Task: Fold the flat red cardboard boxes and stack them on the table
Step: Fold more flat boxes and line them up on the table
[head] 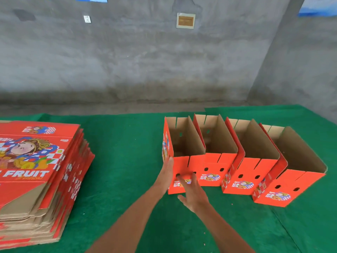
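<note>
Head view: green table (pixel 127 143) running back to a grey wall (pixel 145 61). Stack of flat boxes (pixel 36 176) at left edge; wide bare strip of green between it and four folded boxes (pixel 255 167) in a row at right, each touching the next, open tops up. Left hand (pixel 166 175) flat, fingers straight, against the left side of the nearest folded box (pixel 184 167). Right hand (pixel 193 194) spread open, fingertips touching that box's front panel by the round holes.

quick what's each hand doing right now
Left hand: open, fingers flat against the side of the leftmost folded red cardboard box.
Right hand: open, fingers spread on that box's front.
</note>
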`<state>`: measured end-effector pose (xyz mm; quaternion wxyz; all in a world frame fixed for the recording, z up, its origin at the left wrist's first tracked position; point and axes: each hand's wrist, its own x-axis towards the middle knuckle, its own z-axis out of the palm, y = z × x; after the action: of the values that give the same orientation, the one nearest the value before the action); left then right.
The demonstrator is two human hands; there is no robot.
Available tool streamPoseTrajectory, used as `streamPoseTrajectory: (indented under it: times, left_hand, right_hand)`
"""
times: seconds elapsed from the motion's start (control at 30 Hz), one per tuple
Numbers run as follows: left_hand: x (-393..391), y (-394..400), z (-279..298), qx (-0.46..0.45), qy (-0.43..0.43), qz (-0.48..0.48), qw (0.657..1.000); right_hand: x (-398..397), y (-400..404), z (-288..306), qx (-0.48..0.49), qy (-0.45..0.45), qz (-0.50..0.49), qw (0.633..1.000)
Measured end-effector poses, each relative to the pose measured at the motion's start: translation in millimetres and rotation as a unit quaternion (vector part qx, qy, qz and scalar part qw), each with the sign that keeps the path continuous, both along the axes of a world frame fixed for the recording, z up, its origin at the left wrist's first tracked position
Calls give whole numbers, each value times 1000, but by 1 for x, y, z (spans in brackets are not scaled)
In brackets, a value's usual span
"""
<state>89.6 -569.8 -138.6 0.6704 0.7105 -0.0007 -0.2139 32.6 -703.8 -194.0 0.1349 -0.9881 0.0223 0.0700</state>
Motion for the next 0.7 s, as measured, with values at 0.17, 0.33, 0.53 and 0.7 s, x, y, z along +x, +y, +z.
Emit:
streamPoseTrajectory:
  times: [0.17,0.33,0.53,0.7]
  left_hand:
    - [19,-20,2,-6,-10,-26,1000]
    - [26,-44,8,-10,-9,-42,999]
    - [20,-57,15,-18,-7,-31,999]
    - [19,-57,26,-29,-1,-39,999]
  right_hand:
    - [20,-17,-11,-11,2,-20,1000]
    - [27,-42,-11,-41,-10,-26,999]
    - [28,-55,-13,-73,-11,-25,997]
    - [28,-52,-10,-89,-4,-21,996]
